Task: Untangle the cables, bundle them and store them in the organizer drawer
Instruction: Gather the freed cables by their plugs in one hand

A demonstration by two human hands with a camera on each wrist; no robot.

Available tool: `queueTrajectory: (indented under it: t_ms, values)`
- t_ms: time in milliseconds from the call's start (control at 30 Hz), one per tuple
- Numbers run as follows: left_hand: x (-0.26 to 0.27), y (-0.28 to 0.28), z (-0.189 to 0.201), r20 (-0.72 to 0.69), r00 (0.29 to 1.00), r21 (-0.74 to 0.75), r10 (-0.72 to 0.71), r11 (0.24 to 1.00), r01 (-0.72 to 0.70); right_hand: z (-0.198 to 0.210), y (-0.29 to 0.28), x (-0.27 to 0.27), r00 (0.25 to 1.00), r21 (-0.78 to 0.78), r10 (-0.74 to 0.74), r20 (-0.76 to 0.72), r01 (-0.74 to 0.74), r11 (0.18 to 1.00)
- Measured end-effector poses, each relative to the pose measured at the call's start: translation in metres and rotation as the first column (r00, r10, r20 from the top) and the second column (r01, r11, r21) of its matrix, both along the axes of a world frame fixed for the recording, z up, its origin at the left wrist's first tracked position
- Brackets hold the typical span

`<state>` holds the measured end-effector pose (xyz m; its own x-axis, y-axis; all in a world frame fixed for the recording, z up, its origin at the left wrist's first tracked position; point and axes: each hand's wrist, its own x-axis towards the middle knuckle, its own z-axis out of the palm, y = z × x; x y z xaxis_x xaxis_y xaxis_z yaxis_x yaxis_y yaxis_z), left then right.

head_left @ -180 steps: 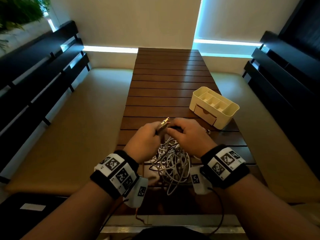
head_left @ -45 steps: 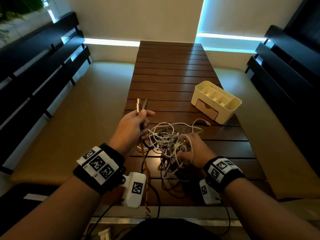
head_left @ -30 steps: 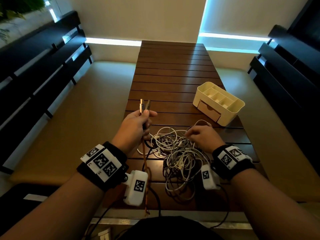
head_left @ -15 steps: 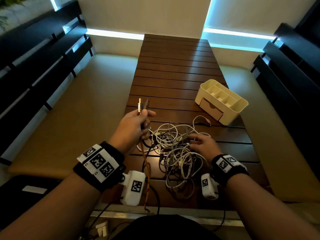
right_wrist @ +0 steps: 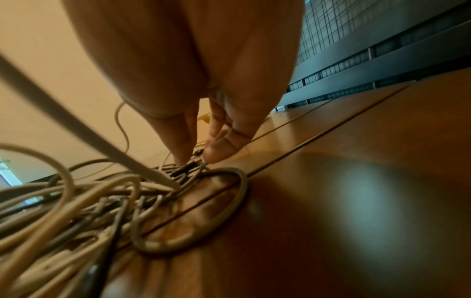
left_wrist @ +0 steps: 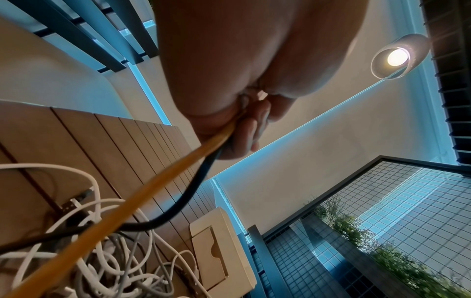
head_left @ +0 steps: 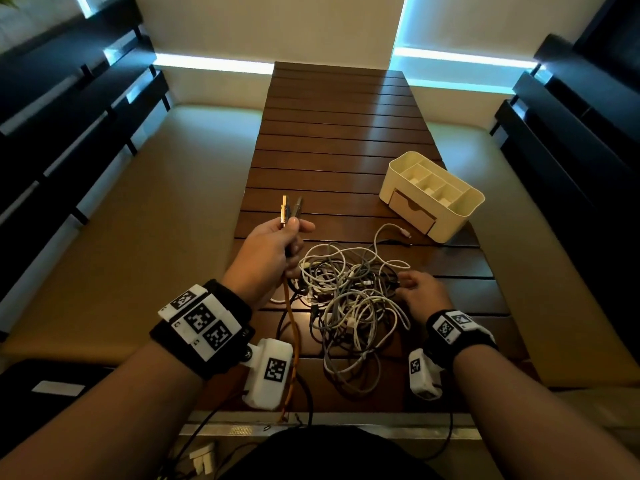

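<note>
Surface: slatted wooden table point(head_left: 332, 140), centre of frame, between cushioned benches.
Cable tangle point(head_left: 349, 299): white and grey, lower centre, on the table.
Left hand point(head_left: 268, 258): fist closed round orange cable point(head_left: 292, 327) and black cable point(left_wrist: 190, 193), plugs upright above the fist.
Right hand point(head_left: 420, 294): fingertips point(right_wrist: 219, 151) pinching a dark connector at tangle's right edge.
Organizer point(head_left: 433, 194): cream, right of centre, drawer closed.

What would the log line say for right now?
left hand: grips orange cable, black cable | right hand: at cable tangle | drawer: closed
</note>
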<state>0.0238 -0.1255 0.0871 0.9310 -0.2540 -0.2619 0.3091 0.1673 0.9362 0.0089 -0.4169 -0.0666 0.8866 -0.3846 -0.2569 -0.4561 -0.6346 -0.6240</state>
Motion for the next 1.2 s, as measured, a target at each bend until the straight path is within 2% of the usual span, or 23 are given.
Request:
queueTrajectory:
  t_ms: [133,300,367,433,467,533,567,667,767,800,833,867,933,1000,1033,1133,1200]
  values:
    - [0.002,0.001,0.0,0.002,1.0,0.017,0.001,1.0,-0.001,-0.006,-0.004,0.001,0.998,-0.093,0.054,-0.032,-0.057,0.994]
    - [0.003,0.001,0.001,-0.004,1.0,0.019,0.009,1.0,-0.009,-0.005,-0.004,0.002,0.996,-0.118,0.07,-0.048,-0.075,0.99]
    - [0.003,0.001,0.0,-0.01,1.0,0.019,0.011,1.0,-0.011,-0.001,-0.001,0.001,0.998,-0.05,0.047,-0.029,-0.048,0.998]
    - [0.004,0.001,-0.001,-0.009,1.0,0.022,0.011,1.0,-0.01,0.006,0.005,-0.001,0.999,0.125,-0.042,0.021,0.039,0.991]
    - [0.004,0.0,-0.002,-0.008,1.0,0.025,0.009,1.0,-0.008,0.011,0.008,-0.001,0.994,0.246,-0.105,0.041,0.092,0.965]
    - [0.005,-0.001,-0.002,-0.011,1.0,0.024,0.001,1.0,0.0,0.025,0.016,0.0,0.973,0.48,-0.22,0.066,0.163,0.862]
    - [0.005,-0.002,-0.002,-0.013,1.0,0.018,-0.004,1.0,0.004,0.035,0.019,0.001,0.962,0.55,-0.26,0.086,0.172,0.817]
    - [0.004,-0.004,-0.001,-0.008,1.0,0.007,-0.014,1.0,0.014,0.072,0.028,0.006,0.918,0.699,-0.358,0.173,0.142,0.701]
    - [0.003,-0.003,-0.001,-0.008,1.0,0.0,-0.017,1.0,0.017,0.107,0.034,0.01,0.848,0.838,-0.462,0.258,0.041,0.544]
    - [0.003,-0.002,-0.001,-0.01,1.0,-0.002,-0.016,1.0,0.016,0.115,0.035,0.012,0.837,0.859,-0.467,0.285,-0.006,0.512]
    - [0.004,-0.001,-0.001,-0.012,1.0,-0.003,-0.014,1.0,0.014,0.118,0.036,0.013,0.842,0.856,-0.443,0.307,-0.042,0.515]
    - [0.003,0.001,-0.001,-0.014,1.0,-0.004,-0.011,1.0,0.011,0.12,0.037,0.013,0.863,0.827,-0.385,0.327,-0.064,0.559]
    - [0.002,0.004,-0.002,-0.015,1.0,-0.008,-0.004,1.0,0.004,0.113,0.04,0.011,0.919,0.666,-0.216,0.33,-0.064,0.744]
    - [-0.001,0.007,-0.002,-0.011,1.0,-0.012,0.009,1.0,-0.009,0.101,0.043,0.007,0.951,0.328,-0.072,0.301,-0.032,0.944]
    - [-0.002,0.009,-0.002,-0.009,1.0,-0.011,0.016,1.0,-0.016,0.096,0.046,0.004,0.95,0.162,-0.027,0.312,-0.025,0.987]
    - [-0.005,0.017,-0.006,-0.013,0.999,-0.008,0.032,0.999,-0.032,0.091,0.068,-0.006,0.866,-0.12,0.115,0.486,-0.064,0.991]
    - [-0.006,0.021,-0.01,-0.025,0.999,-0.006,0.037,0.999,-0.038,0.094,0.089,-0.013,0.839,-0.327,0.256,0.481,-0.099,0.94]
